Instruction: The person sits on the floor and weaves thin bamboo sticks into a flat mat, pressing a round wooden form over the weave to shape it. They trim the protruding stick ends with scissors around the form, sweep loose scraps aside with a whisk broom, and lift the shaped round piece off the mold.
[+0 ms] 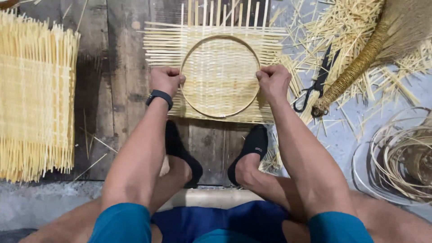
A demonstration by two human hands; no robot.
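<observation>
**Both hands clamped on a bamboo hoop over a woven mat**

Seen from above, seated, knees apart, feet in black socks (255, 143) planted on dark wooden floorboards (121, 54). Left hand (166, 80), black wristband (159, 96) just behind it, grip closed tight on the left edge of a round bamboo hoop (220, 114). Right hand (273, 82) likewise closed on the hoop's right edge. Hoop lying flat on a square woven bamboo mat (164, 47), loose strip ends sticking out on all sides. Stacked at far left, more woven mats (36, 99). To the right, black scissors (317, 85) beside a wrapped broom handle (355, 67), amid scattered bamboo offcuts (342, 22). At lower right, coiled thin bamboo strips (400, 157).
</observation>
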